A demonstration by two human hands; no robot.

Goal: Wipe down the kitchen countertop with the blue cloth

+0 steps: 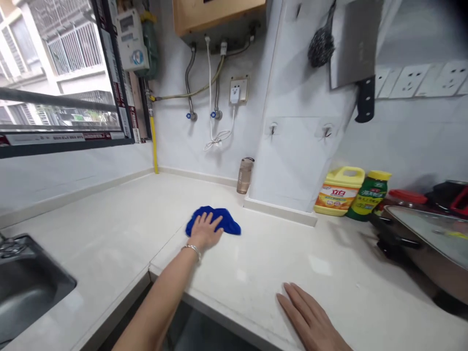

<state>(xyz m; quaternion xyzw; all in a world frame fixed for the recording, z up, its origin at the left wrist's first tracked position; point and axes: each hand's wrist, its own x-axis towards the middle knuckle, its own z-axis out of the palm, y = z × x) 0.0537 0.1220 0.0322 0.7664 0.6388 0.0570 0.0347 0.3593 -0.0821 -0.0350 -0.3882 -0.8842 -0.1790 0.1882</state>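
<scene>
A blue cloth [227, 222] lies bunched on the white countertop [256, 263]. My left hand [205, 231], with a silver bracelet at the wrist, rests palm down on the cloth with its fingers spread. The cloth shows beyond the fingertips and on both sides. Nearer the front edge, my right hand [310, 319] lies flat on the counter with fingers stretched out and nothing in it. Part of this hand is cut off by the bottom of the view.
A sink [32, 287] is at left. By the wall pillar stands a bottle [245, 175]. At right are a yellow detergent jug [338, 191], a green bottle [369, 196] and a lidded pan [431, 243]. A cleaver [356, 48] and steel scrubber [321, 47] hang above.
</scene>
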